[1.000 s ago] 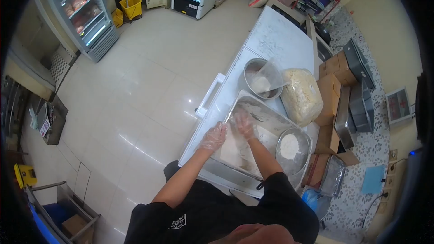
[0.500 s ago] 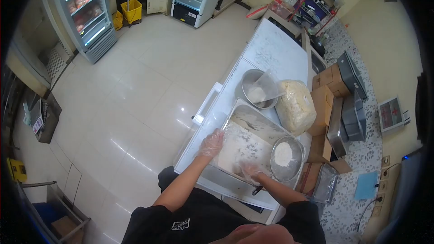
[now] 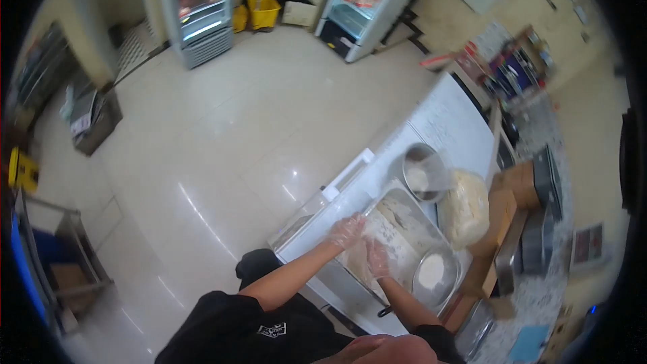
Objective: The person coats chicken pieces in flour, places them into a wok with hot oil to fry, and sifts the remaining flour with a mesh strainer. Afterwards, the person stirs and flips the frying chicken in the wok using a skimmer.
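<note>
A rectangular metal tray (image 3: pixel 424 219) holding white flour stands on the white freezer top. My left hand (image 3: pixel 347 231), in a clear plastic glove, rests at the tray's left rim, its fingers partly blurred. Inside the tray, my right hand (image 3: pixel 379 259), gloved too, is over the flour; its fingers are smeared and what they touch is hard to make out. A round sieve (image 3: pixel 433 276) with a heap of flour sits in the tray's right part. Behind the tray is a metal pot (image 3: pixel 419 174) with a clear plastic container in it, beside a large bag (image 3: pixel 465 209) of pale material.
The freezer top (image 3: pixel 448 121) runs toward the back right, with a white handle (image 3: pixel 349 174) on its left edge. Cardboard boxes (image 3: pixel 502 219) and metal trays line the right side. Display fridges (image 3: pixel 367 7) and a yellow mop bucket (image 3: pixel 263 12) stand across the tiled floor.
The camera view has turned, so the scene sits lower and further right. My right hand has moved from the tray's near edge beside the sieve toward my left hand. My left hand stays by the rim.
</note>
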The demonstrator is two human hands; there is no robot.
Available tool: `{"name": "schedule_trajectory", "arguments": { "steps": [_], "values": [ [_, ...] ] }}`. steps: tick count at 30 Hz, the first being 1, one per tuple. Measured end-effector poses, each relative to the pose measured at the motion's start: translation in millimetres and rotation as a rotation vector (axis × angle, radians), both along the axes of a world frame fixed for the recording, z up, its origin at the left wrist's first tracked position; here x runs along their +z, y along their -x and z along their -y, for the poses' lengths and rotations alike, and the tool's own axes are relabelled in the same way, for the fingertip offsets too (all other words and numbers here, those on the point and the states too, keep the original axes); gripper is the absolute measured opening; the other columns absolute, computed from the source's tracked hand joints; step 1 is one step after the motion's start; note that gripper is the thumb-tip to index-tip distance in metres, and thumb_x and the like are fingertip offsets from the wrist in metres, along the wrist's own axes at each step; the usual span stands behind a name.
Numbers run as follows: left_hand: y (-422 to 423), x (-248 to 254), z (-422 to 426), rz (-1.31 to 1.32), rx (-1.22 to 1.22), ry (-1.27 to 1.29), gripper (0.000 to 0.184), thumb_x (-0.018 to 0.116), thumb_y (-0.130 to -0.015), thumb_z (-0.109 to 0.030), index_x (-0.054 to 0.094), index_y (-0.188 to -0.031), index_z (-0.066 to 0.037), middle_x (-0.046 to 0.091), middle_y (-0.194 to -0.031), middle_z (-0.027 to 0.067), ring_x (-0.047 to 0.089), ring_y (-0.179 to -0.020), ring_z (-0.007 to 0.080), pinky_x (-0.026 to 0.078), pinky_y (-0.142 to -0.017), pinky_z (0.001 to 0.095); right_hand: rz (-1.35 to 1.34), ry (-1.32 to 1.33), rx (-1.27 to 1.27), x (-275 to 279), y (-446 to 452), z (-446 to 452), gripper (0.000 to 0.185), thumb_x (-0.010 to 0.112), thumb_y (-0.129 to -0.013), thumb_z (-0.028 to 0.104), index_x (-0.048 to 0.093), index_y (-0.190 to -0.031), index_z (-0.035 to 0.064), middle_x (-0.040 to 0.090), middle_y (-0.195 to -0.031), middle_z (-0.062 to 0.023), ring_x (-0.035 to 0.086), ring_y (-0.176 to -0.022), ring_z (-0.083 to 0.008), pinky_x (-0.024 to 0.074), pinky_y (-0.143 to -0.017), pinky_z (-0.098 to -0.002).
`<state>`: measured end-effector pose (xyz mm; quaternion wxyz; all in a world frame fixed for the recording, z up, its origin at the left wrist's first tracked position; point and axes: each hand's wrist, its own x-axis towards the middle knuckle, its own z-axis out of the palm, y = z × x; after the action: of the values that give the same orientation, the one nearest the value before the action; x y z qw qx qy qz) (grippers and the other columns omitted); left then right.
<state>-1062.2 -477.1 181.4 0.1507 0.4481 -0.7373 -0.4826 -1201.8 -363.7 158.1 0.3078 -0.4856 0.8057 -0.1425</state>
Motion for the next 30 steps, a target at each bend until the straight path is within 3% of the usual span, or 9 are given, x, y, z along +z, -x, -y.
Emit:
{"name": "schedule_trajectory", "arguments": {
  "steps": [1,5,10,12,17,22,25,28,30],
  "values": [
    [-1.8,2.9,0.6,-0.021,0.004,-0.001,0.038,0.035,-0.092,-0.040,0.048,-0.104,-0.006,0.060,-0.085,0.0264,0.059,-0.078,0.0437,0.047,-0.069,0.0523,-0.291,0.074,0.093,1.4,2.5,3.5,0.050,0.031,-0.096,0.039,0.044,-0.125,-0.0003,0.049,-0.121,-0.0220,0.047,-0.112,-0.0286,0.0349,-0.096,-0.0376],
    [-1.5,-0.6,-5.4,-0.009,-0.019,-0.023,0.040,0.034,-0.092,-0.041,0.047,-0.107,-0.006,0.061,-0.084,0.0251,0.060,-0.077,0.0428,0.048,-0.067,0.0509,0.048,0.549,0.430,-47.6,0.1,16.1,0.046,0.037,-0.093,0.028,0.036,-0.131,0.0009,0.034,-0.134,-0.0228,0.034,-0.124,-0.0333,0.0262,-0.104,-0.0385],
    [5.8,-8.0,-2.9,-0.026,0.008,-0.028,0.039,0.033,-0.093,-0.041,0.046,-0.109,-0.007,0.061,-0.083,0.0234,0.060,-0.076,0.0416,0.047,-0.066,0.0524,0.131,0.325,1.005,-53.0,-5.7,-17.6,0.056,0.042,-0.087,0.016,0.022,-0.137,0.0013,0.022,-0.141,-0.0207,0.024,-0.129,-0.0366,0.0204,-0.107,-0.0395],
    [4.6,-8.3,-2.2,-0.052,0.002,-0.010,0.036,0.035,-0.093,-0.039,0.046,-0.107,-0.008,0.061,-0.085,0.0237,0.060,-0.077,0.0428,0.048,-0.066,0.0515,0.201,0.340,0.970,-56.9,-0.1,-27.6,0.053,0.045,-0.087,0.022,0.031,-0.133,-0.0008,0.031,-0.136,-0.0185,0.028,-0.126,-0.0327,0.0192,-0.107,-0.0395],
    [0.5,-0.3,-0.7,-0.021,0.001,-0.014,0.035,0.035,-0.093,-0.039,0.046,-0.103,-0.008,0.060,-0.081,0.0239,0.060,-0.075,0.0418,0.047,-0.063,0.0510,0.709,0.091,0.090,14.0,-54.1,-12.3,0.044,0.041,-0.088,0.020,0.040,-0.127,0.0000,0.041,-0.129,-0.0190,0.035,-0.122,-0.0288,0.0241,-0.104,-0.0364],
    [-1.7,16.3,2.2,0.039,-0.023,-0.024,0.035,0.034,-0.093,-0.039,0.045,-0.101,-0.007,0.060,-0.082,0.0256,0.059,-0.077,0.0431,0.047,-0.065,0.0533,0.623,0.203,0.242,-16.4,-39.1,5.4,0.049,0.041,-0.089,0.036,0.043,-0.127,0.0048,0.054,-0.115,-0.0122,0.051,-0.105,-0.0205,0.0389,-0.093,-0.0351],
    [1.2,-4.0,-0.3,-0.033,-0.017,0.046,0.037,0.033,-0.093,-0.041,0.044,-0.105,-0.007,0.060,-0.080,0.0265,0.058,-0.076,0.0454,0.046,-0.066,0.0546,1.348,-0.138,-0.622,-38.2,-29.2,-0.4,0.046,0.038,-0.091,0.037,0.046,-0.124,0.0057,0.056,-0.113,-0.0095,0.054,-0.102,-0.0209,0.0417,-0.090,-0.0385],
    [-5.7,33.5,6.8,0.120,-0.079,-0.114,0.038,0.038,-0.092,-0.038,0.042,-0.112,-0.006,0.059,-0.088,0.0263,0.058,-0.085,0.0435,0.047,-0.071,0.0510,1.481,-0.159,-0.658,-55.6,1.0,-14.7,0.046,0.039,-0.091,0.039,0.048,-0.121,0.0058,0.057,-0.113,-0.0103,0.055,-0.103,-0.0240,0.0414,-0.092,-0.0421],
    [1.2,11.6,10.9,-0.121,0.132,0.280,0.036,0.045,-0.089,-0.030,0.043,-0.114,-0.003,0.057,-0.095,0.0246,0.057,-0.090,0.0403,0.046,-0.075,0.0471,1.393,-0.089,-0.713,6.8,-13.2,-10.7,0.046,0.039,-0.091,0.039,0.048,-0.121,0.0052,0.057,-0.113,-0.0112,0.057,-0.102,-0.0250,0.0434,-0.091,-0.0427]
  ]
}}
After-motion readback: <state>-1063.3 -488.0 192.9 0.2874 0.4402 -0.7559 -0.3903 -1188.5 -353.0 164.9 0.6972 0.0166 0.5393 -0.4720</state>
